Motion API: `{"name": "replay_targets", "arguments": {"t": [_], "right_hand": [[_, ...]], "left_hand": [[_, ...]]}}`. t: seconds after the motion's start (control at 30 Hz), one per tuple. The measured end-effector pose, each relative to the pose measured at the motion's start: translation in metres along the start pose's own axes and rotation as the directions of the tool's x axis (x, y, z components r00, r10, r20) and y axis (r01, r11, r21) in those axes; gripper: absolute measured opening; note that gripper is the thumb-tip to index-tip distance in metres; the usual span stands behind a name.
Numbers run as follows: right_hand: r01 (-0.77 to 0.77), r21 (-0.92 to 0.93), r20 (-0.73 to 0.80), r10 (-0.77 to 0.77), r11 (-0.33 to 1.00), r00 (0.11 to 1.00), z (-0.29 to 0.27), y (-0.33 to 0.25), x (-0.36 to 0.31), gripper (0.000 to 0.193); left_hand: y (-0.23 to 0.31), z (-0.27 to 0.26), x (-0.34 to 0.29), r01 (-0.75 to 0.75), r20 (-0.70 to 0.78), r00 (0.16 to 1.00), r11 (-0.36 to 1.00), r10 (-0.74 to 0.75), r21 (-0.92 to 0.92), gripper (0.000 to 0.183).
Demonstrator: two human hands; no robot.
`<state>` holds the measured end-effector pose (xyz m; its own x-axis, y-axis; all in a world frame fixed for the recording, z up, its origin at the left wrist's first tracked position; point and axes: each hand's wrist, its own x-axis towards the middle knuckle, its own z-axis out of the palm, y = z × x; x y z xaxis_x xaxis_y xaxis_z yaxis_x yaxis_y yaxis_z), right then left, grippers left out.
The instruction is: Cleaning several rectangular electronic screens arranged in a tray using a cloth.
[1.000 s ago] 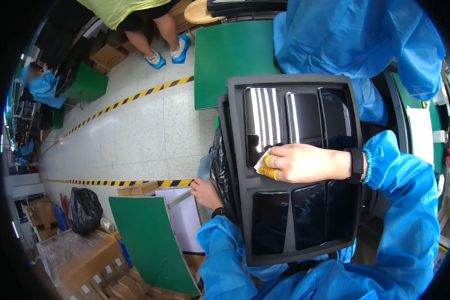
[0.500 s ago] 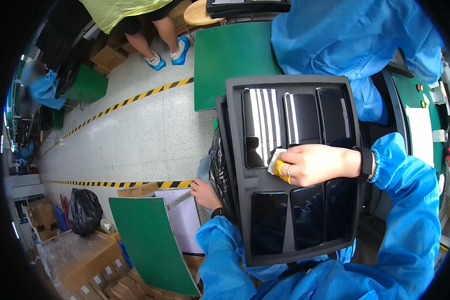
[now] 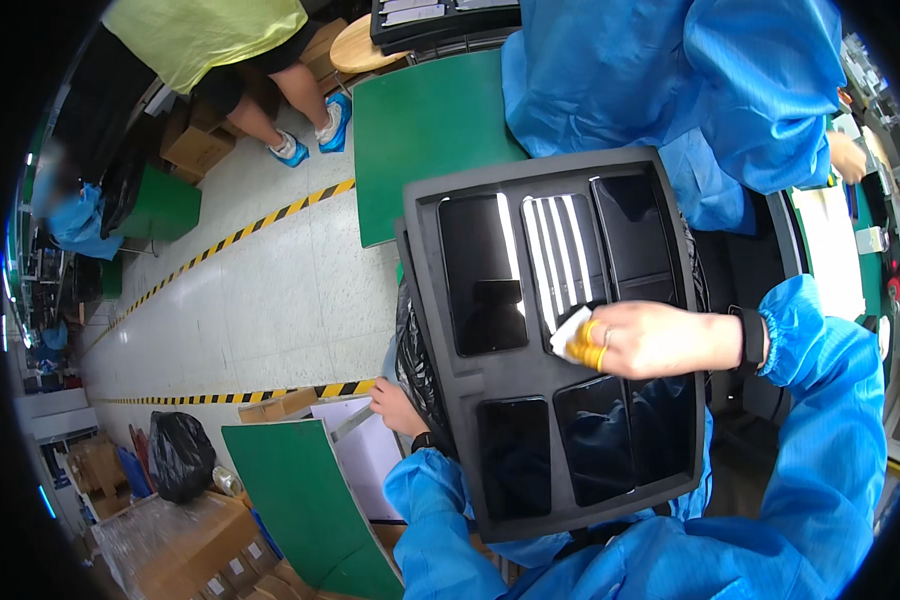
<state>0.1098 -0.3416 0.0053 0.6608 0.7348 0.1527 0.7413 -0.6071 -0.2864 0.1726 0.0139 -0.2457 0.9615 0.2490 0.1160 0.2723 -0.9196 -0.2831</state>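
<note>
A pale speckled floor (image 3: pixel 260 310), crossed by two strips of yellow-and-black striped tape (image 3: pixel 240 235), spreads across the left. A person in a loose blue gown (image 3: pixel 610 80) is beyond the work, and farther left stands a person in a lime-yellow top (image 3: pixel 210 40) and blue shoe covers.

A rectangular dark grey tray with a raised rim (image 3: pixel 515 377) sits tilted in front of the wearer, the edge of another dark layer showing beneath its left side. A flat green panel (image 3: pixel 430 130) lies beyond it, and a second green panel with a pale edge (image 3: pixel 300 500) is at lower left. A crinkled black plastic bag (image 3: pixel 420 360) hangs along the tray's left side.

Six glossy black phone-shaped slabs lie in the tray, three to a row. The upper middle slab (image 3: pixel 560 250) reflects bright white stripes.

The right hand (image 3: pixel 650 340) pinches a small folded white wipe (image 3: pixel 570 333) at the near end of that slab. The left hand (image 3: pixel 398 408) is beside the bag, fingers bent; whether it grasps anything cannot be told.

Yellow finger covers (image 3: pixel 585 353) and a slim ring (image 3: pixel 609 336) are on the right hand.
</note>
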Motion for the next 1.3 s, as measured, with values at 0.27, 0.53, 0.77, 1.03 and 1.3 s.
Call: {"name": "replay_targets", "arguments": {"t": [0.27, 0.53, 0.77, 1.03, 1.3], "right_hand": [[-0.083, 0.017, -0.04, 0.083, 0.996, 0.996, 0.008, 0.031, 0.018, 0.018], [-0.148, 0.088, -0.038, 0.152, 0.985, 0.988, 0.007, 0.041, 0.037, 0.017], [-0.182, 0.062, -0.025, 0.184, 0.981, 0.983, 0.003, 0.039, 0.035, 0.019], [-0.008, 0.121, 0.078, -0.002, 0.993, 0.997, 0.014, 0.004, 0.023, 0.012], [-0.008, 0.157, 0.137, -0.014, 0.988, 0.99, -0.001, 0.009, 0.002, 0.013]], "left_hand": [[0.001, -0.011, -0.001, 0.0, -0.004, 1.0, 0.999, 0.0, 0.039, 0.008], [0.003, -0.011, -0.002, 0.002, -0.005, 1.0, 1.0, -0.002, -0.004, 0.009], [-0.006, -0.002, -0.001, 0.048, 0.169, 0.985, 0.989, -0.024, -0.138, 0.029], [0.002, -0.007, -0.003, 0.06, 0.174, 0.984, 0.993, -0.041, -0.105, 0.026], [0.005, -0.013, 0.001, 0.021, 0.059, 0.998, 0.998, -0.017, -0.066, 0.016]]}}
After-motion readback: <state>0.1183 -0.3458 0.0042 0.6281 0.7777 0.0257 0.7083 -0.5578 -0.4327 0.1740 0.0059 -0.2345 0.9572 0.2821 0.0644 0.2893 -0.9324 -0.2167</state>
